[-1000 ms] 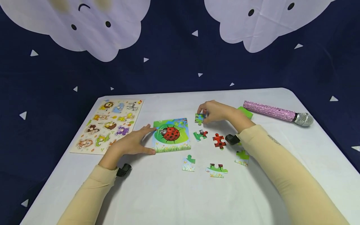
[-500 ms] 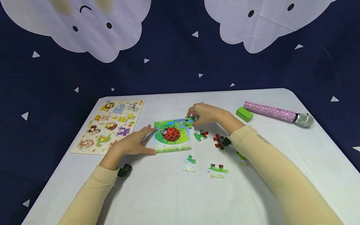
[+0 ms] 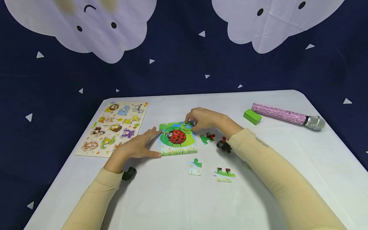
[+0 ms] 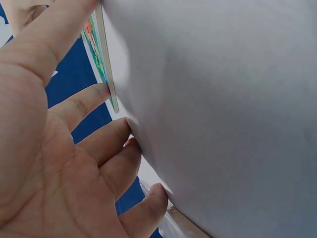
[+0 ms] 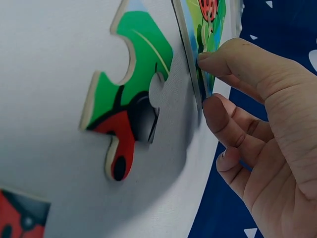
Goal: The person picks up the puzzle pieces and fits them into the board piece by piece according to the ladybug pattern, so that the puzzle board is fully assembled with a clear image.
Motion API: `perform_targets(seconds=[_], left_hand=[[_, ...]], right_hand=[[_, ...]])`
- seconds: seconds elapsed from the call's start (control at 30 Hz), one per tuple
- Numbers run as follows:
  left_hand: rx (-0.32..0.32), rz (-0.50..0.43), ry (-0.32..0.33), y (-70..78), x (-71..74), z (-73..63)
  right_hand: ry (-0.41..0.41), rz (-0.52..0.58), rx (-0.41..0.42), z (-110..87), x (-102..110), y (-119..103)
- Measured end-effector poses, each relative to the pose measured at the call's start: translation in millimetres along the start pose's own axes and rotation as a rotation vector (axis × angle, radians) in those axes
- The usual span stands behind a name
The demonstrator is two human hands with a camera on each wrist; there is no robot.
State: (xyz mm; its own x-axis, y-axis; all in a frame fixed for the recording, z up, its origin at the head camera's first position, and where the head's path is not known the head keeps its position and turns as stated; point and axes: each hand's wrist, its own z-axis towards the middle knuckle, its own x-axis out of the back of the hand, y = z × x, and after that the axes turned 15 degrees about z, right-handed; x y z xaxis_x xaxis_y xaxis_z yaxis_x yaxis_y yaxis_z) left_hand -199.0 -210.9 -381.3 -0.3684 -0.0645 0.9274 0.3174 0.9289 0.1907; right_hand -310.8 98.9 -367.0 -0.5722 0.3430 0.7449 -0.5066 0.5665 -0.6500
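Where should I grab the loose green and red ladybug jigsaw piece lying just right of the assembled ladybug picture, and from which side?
Pinch the green and red jigsaw piece across its thin edges, probably from above. It lies flat on the white table, so only the rim gives purchase. Its right side looks freest; on its left lies the assembled picture under the right hand.

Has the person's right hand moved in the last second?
Yes. The right hand has shifted left, away from the green block, which it partly covered before, and now reaches the top right corner of the ladybird puzzle.
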Motion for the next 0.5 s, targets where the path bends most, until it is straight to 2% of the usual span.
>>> perform_targets(seconds=[0.5], left_hand=[[-0.006,-0.002,-0.012,1.2,3.4,-1.4]], right_hand=[[-0.02,-0.025,0.041,6.4,-2.7,-7.5]])
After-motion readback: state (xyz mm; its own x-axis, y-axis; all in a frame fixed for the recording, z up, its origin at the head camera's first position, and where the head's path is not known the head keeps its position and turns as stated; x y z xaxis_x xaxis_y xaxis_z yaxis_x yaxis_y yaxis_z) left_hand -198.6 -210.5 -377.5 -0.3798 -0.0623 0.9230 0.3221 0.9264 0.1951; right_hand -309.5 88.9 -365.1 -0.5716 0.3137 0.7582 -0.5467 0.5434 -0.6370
